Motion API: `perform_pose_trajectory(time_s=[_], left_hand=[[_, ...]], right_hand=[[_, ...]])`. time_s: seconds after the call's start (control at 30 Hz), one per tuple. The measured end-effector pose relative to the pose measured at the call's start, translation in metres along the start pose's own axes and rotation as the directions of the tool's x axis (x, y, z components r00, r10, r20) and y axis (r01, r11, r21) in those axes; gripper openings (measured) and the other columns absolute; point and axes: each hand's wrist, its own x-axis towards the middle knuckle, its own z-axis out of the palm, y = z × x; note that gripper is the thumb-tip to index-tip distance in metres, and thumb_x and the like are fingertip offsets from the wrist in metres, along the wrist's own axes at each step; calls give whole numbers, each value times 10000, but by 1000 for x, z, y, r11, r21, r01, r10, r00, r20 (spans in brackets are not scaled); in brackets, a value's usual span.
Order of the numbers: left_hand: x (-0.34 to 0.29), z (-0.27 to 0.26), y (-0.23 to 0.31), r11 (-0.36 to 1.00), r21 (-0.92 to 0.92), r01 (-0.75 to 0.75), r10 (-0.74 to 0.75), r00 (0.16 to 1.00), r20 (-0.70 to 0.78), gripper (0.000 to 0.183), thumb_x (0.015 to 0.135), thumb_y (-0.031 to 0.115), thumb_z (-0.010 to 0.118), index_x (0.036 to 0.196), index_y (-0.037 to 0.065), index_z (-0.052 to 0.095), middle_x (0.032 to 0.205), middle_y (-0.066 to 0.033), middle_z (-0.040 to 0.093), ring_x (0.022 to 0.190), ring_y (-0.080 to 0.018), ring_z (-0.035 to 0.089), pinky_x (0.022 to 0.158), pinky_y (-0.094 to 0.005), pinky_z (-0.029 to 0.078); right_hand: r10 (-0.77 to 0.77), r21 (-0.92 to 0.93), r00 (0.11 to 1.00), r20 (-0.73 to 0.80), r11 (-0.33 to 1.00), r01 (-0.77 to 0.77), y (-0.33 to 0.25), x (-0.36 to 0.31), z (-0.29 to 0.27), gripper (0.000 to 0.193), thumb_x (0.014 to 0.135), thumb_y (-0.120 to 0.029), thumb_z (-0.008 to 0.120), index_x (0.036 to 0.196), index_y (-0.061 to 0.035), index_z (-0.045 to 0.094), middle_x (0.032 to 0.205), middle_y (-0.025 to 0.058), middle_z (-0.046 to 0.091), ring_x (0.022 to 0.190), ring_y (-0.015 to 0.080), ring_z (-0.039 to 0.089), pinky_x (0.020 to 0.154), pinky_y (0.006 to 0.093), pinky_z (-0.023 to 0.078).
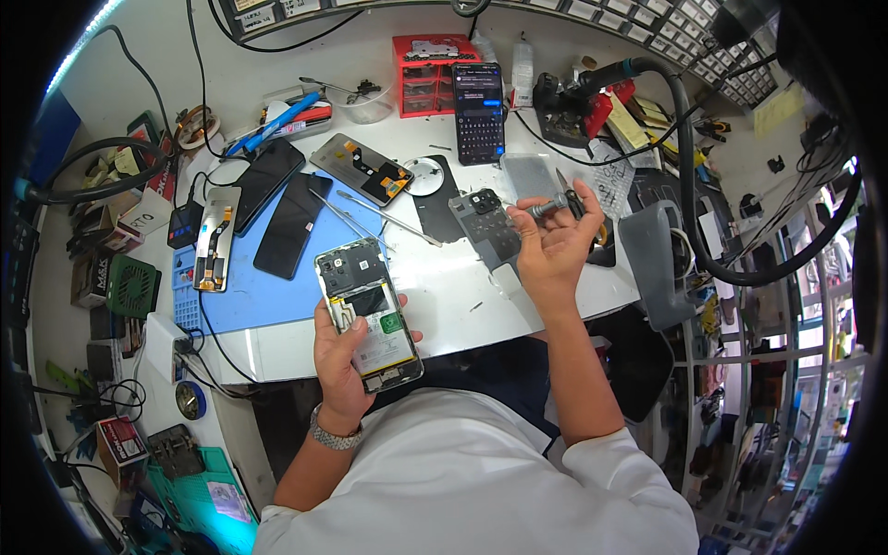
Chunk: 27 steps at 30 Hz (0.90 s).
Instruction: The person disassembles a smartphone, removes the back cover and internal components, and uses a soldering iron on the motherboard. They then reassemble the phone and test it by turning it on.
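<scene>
Nearest, the left hand (342, 359) is gripping an opened phone (350, 265) over the near edge of the tabletop (444, 314); its silver battery (377, 350), with a green label, is showing inside a dark frame. Farther out, the right hand's (555, 248) fingers are pinching a grey tool (546, 207). Inside work is seemingly proceeding, probably calling for a steady phone next.

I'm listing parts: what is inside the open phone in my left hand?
In the phone, the battery, bearing a green patch, shows below a dark upper cover. The left hand covers part of the battery's left side; anything under battery and cover is hidden.
</scene>
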Motion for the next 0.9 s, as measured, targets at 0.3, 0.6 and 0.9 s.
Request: perform_pose_trajectory(time_s=[0.3, 0.6, 0.9], left_hand=[[13, 0, -22, 987, 75, -144, 139, 988, 70, 1164, 890, -190, 658, 1740, 160, -56, 1606, -242, 476, 1385, -419, 629, 1128, -506, 570], [10, -1, -24, 950, 217, -226, 201, 971, 128, 964, 942, -166, 669, 1728, 99, 177, 1566, -195, 519, 1368, -257, 629, 1140, -404, 535], [7, -16, -29, 882, 457, -113, 98, 994, 55, 387, 970, -88, 737, 1353, -52, 699, 1306, -101, 595, 1131, -148, 674, 921, -259, 584]], right_hand=[[68, -100, 992, 109, 993, -58, 17, 0, 2, 560, 1032, 86, 654, 1498, 19, 351, 1170, 188, 693, 1011, 173, 730, 917, 276, 610], [76, -91, 993, 85, 994, -68, 15, 3, 2, 560, 1034, 80, 654, 1498, 13, 347, 1174, 189, 694, 1036, 172, 730, 918, 279, 611], [90, -77, 991, 96, 994, -83, 15, 1, 3, 545, 1042, 68, 655, 1487, 9, 346, 1181, 198, 684, 1046, 184, 725, 904, 273, 604]])
